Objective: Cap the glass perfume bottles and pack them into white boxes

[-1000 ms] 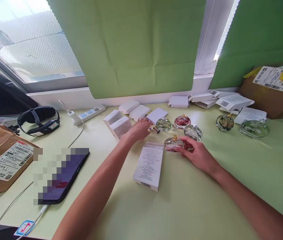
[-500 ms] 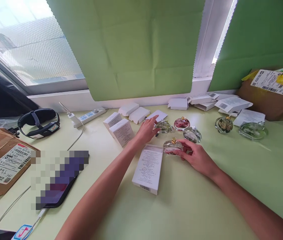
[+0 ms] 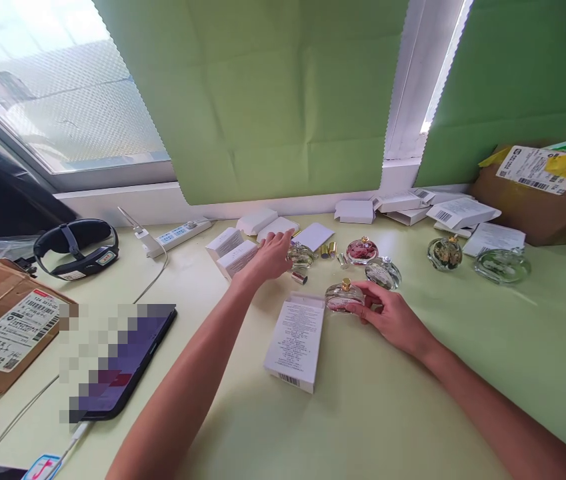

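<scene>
My right hand [image 3: 391, 319] grips a round glass perfume bottle with a gold cap [image 3: 343, 296], held just past the open end of a long white printed box [image 3: 295, 340] lying on the pale green table [image 3: 413, 413]. My left hand [image 3: 270, 255] reaches forward with fingers spread, touching a greenish round bottle [image 3: 301, 254]. Small gold caps [image 3: 328, 250] and a metal cap [image 3: 299, 277] lie loose nearby. A pink bottle [image 3: 361, 249] and a clear bottle [image 3: 383, 271] stand behind my right hand.
White boxes [image 3: 235, 250] sit left of my left hand, more [image 3: 455, 211] at the back right with two further bottles [image 3: 445, 251]. A tablet [image 3: 121, 357], headband device [image 3: 77, 245], power strip [image 3: 180, 233] and cardboard parcels [image 3: 543, 193] surround the area.
My left hand moved left from the white card area to the greenish bottle, which shifted left; gold caps are now uncovered. My right hand keeps hold of its bottle.
</scene>
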Available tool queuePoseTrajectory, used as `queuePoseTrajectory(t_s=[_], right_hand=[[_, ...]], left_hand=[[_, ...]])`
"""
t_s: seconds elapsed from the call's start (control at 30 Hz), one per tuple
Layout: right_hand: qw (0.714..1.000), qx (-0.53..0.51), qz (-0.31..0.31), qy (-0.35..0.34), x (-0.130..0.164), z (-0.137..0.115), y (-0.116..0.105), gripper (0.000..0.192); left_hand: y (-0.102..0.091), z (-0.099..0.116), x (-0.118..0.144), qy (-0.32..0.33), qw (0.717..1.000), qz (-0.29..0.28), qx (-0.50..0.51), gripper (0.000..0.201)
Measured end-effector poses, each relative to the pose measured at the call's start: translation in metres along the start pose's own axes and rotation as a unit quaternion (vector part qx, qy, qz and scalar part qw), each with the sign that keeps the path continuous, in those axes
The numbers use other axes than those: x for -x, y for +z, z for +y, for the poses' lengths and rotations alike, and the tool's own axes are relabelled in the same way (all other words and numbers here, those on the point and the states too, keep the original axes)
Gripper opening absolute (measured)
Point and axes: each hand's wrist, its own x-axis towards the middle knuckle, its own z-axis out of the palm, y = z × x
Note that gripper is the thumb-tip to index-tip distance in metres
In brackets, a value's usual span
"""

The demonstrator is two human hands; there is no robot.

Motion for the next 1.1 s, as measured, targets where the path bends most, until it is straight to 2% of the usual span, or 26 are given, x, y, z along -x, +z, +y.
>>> queuePoseTrajectory(t_s=[0.1, 0.17, 0.23, 0.3, 0.47, 0.63, 0.83, 0.97, 1.1], right_hand=[[1.000, 0.004, 0.005, 0.001, 0.000, 0.002, 0.001, 0.053], [1.000, -0.001, 0.003, 0.004, 0.000, 0.002, 0.001, 0.053], [1.000, -0.011, 0.000, 0.009, 0.000, 0.001, 0.001, 0.053], [1.000, -0.018, 0.000, 0.012, 0.001, 0.001, 0.000, 0.052], [1.000, -0.020, -0.001, 0.008, 0.002, 0.000, -0.001, 0.050], [1.000, -0.025, 0.005, -0.008, 0.002, 0.003, -0.001, 0.048], [1.000, -0.013, 0.007, -0.006, 0.002, 0.001, -0.001, 0.050], [1.000, -0.013, 0.009, -0.004, 0.001, 0.001, -0.001, 0.050], [1.000, -0.017, 0.006, -0.009, 0.000, 0.002, -0.001, 0.048]], left_hand=[[-0.013, 0.021, 0.004, 0.046, 0.999, 0.021, -0.005, 0.074], [-0.020, 0.038, -0.001, 0.092, 0.995, 0.032, -0.013, 0.061], [-0.022, 0.054, -0.015, 0.121, 0.990, 0.002, -0.070, 0.041], [-0.019, 0.068, -0.035, 0.114, 0.982, -0.040, -0.145, 0.036], [0.008, 0.090, -0.081, 0.087, 0.971, -0.116, -0.189, 0.022], [0.033, 0.096, -0.095, 0.065, 0.969, -0.119, -0.208, 0.030], [0.043, 0.092, -0.093, 0.061, 0.973, -0.114, -0.191, 0.037], [0.038, 0.092, -0.090, 0.066, 0.979, -0.096, -0.168, 0.031], [0.014, 0.098, -0.068, 0.076, 0.984, -0.052, -0.150, 0.023]])
